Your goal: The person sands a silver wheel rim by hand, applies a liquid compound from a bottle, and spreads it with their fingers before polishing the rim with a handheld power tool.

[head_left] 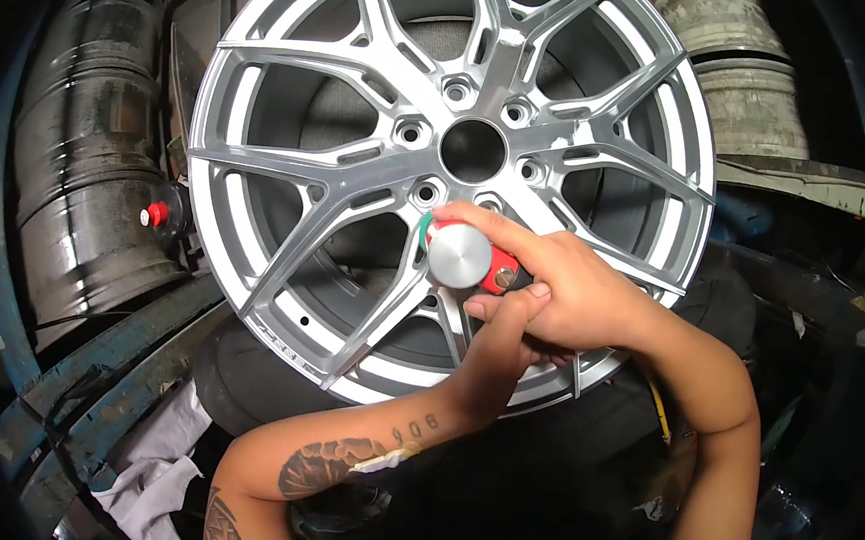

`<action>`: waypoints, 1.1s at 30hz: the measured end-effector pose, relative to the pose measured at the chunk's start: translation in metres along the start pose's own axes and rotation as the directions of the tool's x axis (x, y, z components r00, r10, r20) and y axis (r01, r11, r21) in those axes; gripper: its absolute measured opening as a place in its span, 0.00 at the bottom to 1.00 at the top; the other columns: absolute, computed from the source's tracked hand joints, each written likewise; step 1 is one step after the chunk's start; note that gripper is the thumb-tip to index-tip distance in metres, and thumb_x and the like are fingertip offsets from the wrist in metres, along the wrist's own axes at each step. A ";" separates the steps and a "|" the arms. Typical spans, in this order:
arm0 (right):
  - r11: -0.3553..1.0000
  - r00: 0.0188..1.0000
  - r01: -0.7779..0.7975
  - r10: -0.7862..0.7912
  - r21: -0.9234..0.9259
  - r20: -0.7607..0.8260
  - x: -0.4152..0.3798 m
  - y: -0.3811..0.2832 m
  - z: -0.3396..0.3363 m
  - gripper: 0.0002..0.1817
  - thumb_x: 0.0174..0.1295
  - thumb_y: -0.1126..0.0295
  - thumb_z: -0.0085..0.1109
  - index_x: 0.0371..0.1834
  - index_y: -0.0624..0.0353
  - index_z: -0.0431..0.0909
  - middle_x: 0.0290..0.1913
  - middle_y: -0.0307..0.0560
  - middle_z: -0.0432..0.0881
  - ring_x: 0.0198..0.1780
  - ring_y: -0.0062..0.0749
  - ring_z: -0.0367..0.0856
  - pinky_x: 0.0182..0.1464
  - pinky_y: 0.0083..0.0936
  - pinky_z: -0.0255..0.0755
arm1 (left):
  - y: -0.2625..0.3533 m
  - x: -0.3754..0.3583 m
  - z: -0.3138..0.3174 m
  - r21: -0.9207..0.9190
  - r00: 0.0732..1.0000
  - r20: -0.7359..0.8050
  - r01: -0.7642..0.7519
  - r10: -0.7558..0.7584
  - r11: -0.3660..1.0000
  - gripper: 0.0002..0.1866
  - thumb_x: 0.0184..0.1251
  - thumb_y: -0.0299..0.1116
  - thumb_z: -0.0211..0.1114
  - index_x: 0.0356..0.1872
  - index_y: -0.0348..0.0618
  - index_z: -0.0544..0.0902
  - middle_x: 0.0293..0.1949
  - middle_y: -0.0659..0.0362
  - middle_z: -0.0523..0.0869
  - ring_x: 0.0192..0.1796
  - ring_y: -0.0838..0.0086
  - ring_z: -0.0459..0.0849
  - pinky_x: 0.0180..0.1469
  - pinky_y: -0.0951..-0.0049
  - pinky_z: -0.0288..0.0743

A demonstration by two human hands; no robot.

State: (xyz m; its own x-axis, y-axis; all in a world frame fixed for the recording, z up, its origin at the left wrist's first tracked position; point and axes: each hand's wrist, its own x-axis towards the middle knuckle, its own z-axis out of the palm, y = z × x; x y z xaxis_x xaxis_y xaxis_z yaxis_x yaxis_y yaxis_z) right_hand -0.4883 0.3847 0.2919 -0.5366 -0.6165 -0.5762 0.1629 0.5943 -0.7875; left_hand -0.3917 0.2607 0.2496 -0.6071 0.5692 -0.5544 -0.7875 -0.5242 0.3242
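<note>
A silver multi-spoke alloy wheel lies face up before me, its round centre hole and several bolt holes showing. Over its lower spokes is a small red handheld sander with a round silver head and a green-edged pad. My right hand is closed around its body, index finger stretched along the head. My left hand is closed just below, thumb against the right hand, apparently around the same tool; most of its fingers are hidden. The green pad edge sits close to a spoke; contact cannot be made out.
A dark tyre-like support is under the wheel. Worn wheel barrels stand at left, more stacked barrels at upper right. A red-capped bottle, blue metal frame and white cloth are at left.
</note>
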 end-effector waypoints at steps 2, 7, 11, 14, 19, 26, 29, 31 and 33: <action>1.000 0.999 -0.002 0.003 -0.022 0.053 -0.004 -0.004 0.000 0.43 0.63 0.65 0.74 0.81 0.32 0.66 0.49 0.51 0.92 0.46 0.49 0.93 0.51 0.36 0.83 | -0.009 -0.006 0.006 -0.036 0.999 -0.042 0.023 -0.025 0.999 0.32 0.80 0.56 0.47 0.56 0.30 0.78 0.49 0.50 0.86 0.50 0.67 0.85 0.57 0.63 0.77; 0.997 0.999 0.011 -0.007 -0.072 0.051 -0.004 -0.002 0.002 0.41 0.62 0.63 0.75 0.79 0.34 0.68 0.48 0.51 0.92 0.44 0.53 0.92 0.48 0.39 0.84 | -0.013 -0.006 0.003 -0.014 0.999 -0.035 0.021 -0.022 1.000 0.32 0.78 0.56 0.49 0.58 0.32 0.78 0.49 0.51 0.85 0.52 0.67 0.85 0.59 0.63 0.77; 0.998 0.998 0.029 -0.026 -0.052 0.053 -0.003 0.000 0.001 0.42 0.62 0.64 0.75 0.80 0.34 0.67 0.49 0.52 0.92 0.45 0.53 0.92 0.49 0.39 0.84 | -0.011 -0.006 0.005 -0.044 0.998 -0.053 0.028 -0.030 0.999 0.31 0.78 0.55 0.50 0.59 0.32 0.77 0.49 0.52 0.85 0.52 0.67 0.85 0.59 0.63 0.77; 0.995 0.996 0.053 -0.047 -0.083 0.071 -0.004 -0.004 0.002 0.42 0.63 0.66 0.75 0.80 0.34 0.67 0.51 0.52 0.92 0.47 0.52 0.92 0.51 0.38 0.83 | -0.013 -0.007 0.005 -0.054 0.999 -0.053 -0.001 -0.002 0.999 0.31 0.80 0.54 0.49 0.59 0.32 0.77 0.50 0.52 0.85 0.53 0.67 0.84 0.59 0.64 0.77; 0.996 0.990 0.087 -0.090 -0.033 -0.111 -0.002 0.010 0.006 0.41 0.66 0.61 0.72 0.83 0.34 0.64 0.40 0.55 0.91 0.40 0.52 0.92 0.47 0.39 0.82 | 0.001 0.005 0.008 -0.063 0.999 -0.020 -0.044 0.043 0.997 0.27 0.85 0.51 0.44 0.59 0.34 0.77 0.50 0.53 0.84 0.53 0.69 0.83 0.58 0.65 0.76; 0.997 0.994 0.082 -0.083 -0.005 -0.073 -0.007 0.003 0.006 0.42 0.66 0.62 0.72 0.83 0.35 0.63 0.37 0.54 0.91 0.37 0.49 0.92 0.46 0.38 0.82 | -0.011 0.004 0.002 0.031 0.999 -0.038 0.009 -0.008 0.999 0.26 0.85 0.51 0.44 0.55 0.35 0.79 0.44 0.53 0.85 0.45 0.69 0.83 0.52 0.65 0.78; 1.000 1.000 0.021 -0.021 0.006 -0.001 -0.007 -0.005 0.005 0.42 0.65 0.62 0.72 0.83 0.35 0.64 0.37 0.54 0.91 0.37 0.49 0.92 0.46 0.39 0.82 | -0.017 0.002 0.006 -0.008 0.997 -0.076 -0.005 0.004 1.000 0.27 0.84 0.53 0.46 0.52 0.35 0.80 0.42 0.53 0.85 0.43 0.68 0.83 0.50 0.64 0.78; 0.997 0.999 0.051 -0.050 -0.051 0.018 -0.005 -0.001 0.007 0.42 0.65 0.61 0.72 0.83 0.35 0.64 0.36 0.54 0.90 0.37 0.49 0.92 0.45 0.39 0.82 | -0.021 -0.001 0.005 -0.018 0.997 -0.076 -0.019 0.018 1.000 0.28 0.83 0.54 0.47 0.52 0.34 0.80 0.42 0.53 0.85 0.43 0.69 0.83 0.51 0.64 0.79; 0.999 0.997 -0.007 0.011 -0.049 0.080 -0.006 -0.006 0.004 0.42 0.65 0.62 0.72 0.83 0.36 0.64 0.36 0.54 0.90 0.37 0.49 0.92 0.45 0.40 0.82 | -0.026 -0.002 0.003 -0.017 0.998 -0.061 -0.025 0.024 1.000 0.28 0.83 0.53 0.47 0.52 0.33 0.80 0.42 0.53 0.85 0.43 0.69 0.83 0.51 0.64 0.79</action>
State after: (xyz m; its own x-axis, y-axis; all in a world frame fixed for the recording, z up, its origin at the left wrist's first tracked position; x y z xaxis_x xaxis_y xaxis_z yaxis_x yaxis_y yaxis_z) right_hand -0.4826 0.3825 0.2986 -0.4669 -0.6495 -0.6001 0.1258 0.6229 -0.7721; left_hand -0.3709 0.2753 0.2446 -0.6183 0.5169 -0.5920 -0.7700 -0.5492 0.3248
